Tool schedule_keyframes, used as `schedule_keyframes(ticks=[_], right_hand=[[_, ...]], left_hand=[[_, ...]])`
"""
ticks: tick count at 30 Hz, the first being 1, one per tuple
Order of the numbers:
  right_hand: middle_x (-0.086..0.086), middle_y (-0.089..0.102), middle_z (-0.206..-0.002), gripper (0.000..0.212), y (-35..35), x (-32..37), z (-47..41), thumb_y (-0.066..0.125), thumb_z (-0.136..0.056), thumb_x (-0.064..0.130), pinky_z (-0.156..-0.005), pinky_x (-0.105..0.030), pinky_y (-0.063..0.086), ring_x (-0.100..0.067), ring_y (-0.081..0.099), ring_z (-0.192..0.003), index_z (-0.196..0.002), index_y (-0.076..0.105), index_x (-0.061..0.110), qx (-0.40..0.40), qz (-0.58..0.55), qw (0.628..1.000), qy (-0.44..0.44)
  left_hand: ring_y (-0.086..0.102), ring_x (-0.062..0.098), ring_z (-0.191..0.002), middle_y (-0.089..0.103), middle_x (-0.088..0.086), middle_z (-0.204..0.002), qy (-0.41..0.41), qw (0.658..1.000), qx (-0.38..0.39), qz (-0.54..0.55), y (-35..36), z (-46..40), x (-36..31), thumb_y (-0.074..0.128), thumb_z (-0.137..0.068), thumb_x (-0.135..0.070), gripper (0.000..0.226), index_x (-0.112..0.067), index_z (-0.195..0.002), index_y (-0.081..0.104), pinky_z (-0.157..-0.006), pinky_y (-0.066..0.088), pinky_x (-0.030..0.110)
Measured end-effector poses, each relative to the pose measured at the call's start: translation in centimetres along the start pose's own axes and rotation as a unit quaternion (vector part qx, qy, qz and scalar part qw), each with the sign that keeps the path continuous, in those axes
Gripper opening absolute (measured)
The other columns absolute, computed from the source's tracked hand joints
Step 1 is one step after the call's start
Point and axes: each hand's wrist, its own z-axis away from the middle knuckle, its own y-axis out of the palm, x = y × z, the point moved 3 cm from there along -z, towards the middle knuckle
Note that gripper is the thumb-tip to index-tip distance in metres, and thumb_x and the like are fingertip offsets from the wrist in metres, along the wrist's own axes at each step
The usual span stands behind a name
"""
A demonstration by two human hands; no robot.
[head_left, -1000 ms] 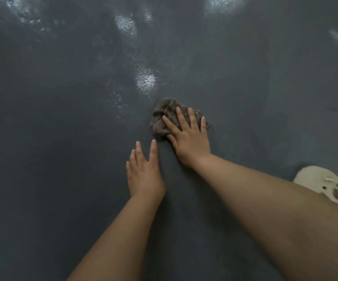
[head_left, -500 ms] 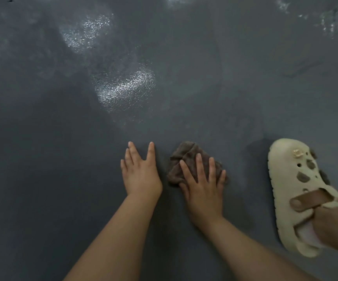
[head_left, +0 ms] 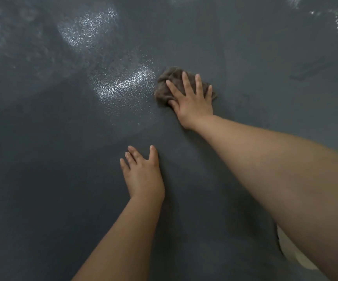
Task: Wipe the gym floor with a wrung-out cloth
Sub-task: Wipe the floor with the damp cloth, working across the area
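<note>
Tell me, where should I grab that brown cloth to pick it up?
Probably the bunched far-left end of the cloth, coming from above on the left. There the folds bulge up bare. The right hand presses flat over the rest, and the left hand rests on the floor.

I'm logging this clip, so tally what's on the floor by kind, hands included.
Hands: 2, the left hand flat on the floor, the right hand pressing the cloth.
Cloth: 1, brown.
Shoe: 1, cream, mostly hidden behind the right arm.
Total: 4.
</note>
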Motion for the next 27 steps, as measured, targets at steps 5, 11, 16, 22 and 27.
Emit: schedule_keyframes(ticks=[5,11,16,22,27], right_hand=[[0.001,-0.001,-0.16,0.051,1.8,-1.3,4.9,0.023,-0.1,0.045,-0.115,-0.052,-0.002,-0.031,-0.006,-0.146,-0.149,0.009,0.041,-0.045,-0.018,0.999,0.001],[-0.013,0.036,-0.149,0.053,6.7,-2.6,16.2,0.029,-0.092,0.045,-0.104,-0.063,0.027,-0.045,0.031,-0.135,-0.142,0.039,0.029,-0.104,-0.036,0.988,0.11],[-0.021,0.034,-0.148,0.056,7.0,-1.0,15.4,0.031,-0.086,0.048,-0.093,-0.076,0.022,-0.056,0.029,-0.13,-0.141,0.031,0.034,-0.078,-0.048,0.982,0.165],[-0.009,-0.01,-0.159,0.065,3.2,-2.1,7.7,0.027,-0.089,0.067,-0.103,-0.071,-0.004,-0.047,-0.011,-0.14,-0.147,0.005,0.047,-0.04,-0.021,0.994,0.1],[0.001,-0.013,-0.159,0.056,-0.1,-4.4,2.0,0.025,-0.097,0.056,-0.11,-0.063,-0.004,-0.038,-0.016,-0.143,-0.147,0.001,0.048,-0.022,-0.037,0.994,0.1]], left_hand=[[0.007,0.04,-0.144,-0.005,0.032,-0.152,0.004,1.0,0.002,0.01,0.0,-0.2,-0.1,0.064,-0.088,-0.02,0.091,-0.022,-0.149,-0.004,-0.116,0.01,0.044],[0.002,0.04,-0.144,-0.01,0.03,-0.152,0.002,0.998,0.011,0.062,0.3,-0.4,0.0,0.067,-0.086,-0.013,0.093,-0.024,-0.149,0.0,-0.112,0.024,0.048],[0.002,0.041,-0.144,-0.01,0.031,-0.152,-0.001,0.997,0.011,0.071,0.3,-0.5,-0.1,0.068,-0.084,-0.011,0.094,-0.023,-0.148,0.001,-0.112,0.024,0.049],[0.002,0.04,-0.144,-0.01,0.03,-0.152,-0.004,0.997,0.006,0.082,0.5,-0.7,0.0,0.068,-0.084,-0.009,0.092,-0.024,-0.148,0.003,-0.112,0.025,0.048],[0.001,0.039,-0.144,-0.011,0.029,-0.153,0.004,0.996,0.024,0.091,0.3,-0.5,0.4,0.078,-0.075,-0.011,0.107,-0.025,-0.148,0.002,-0.113,0.023,0.047]])
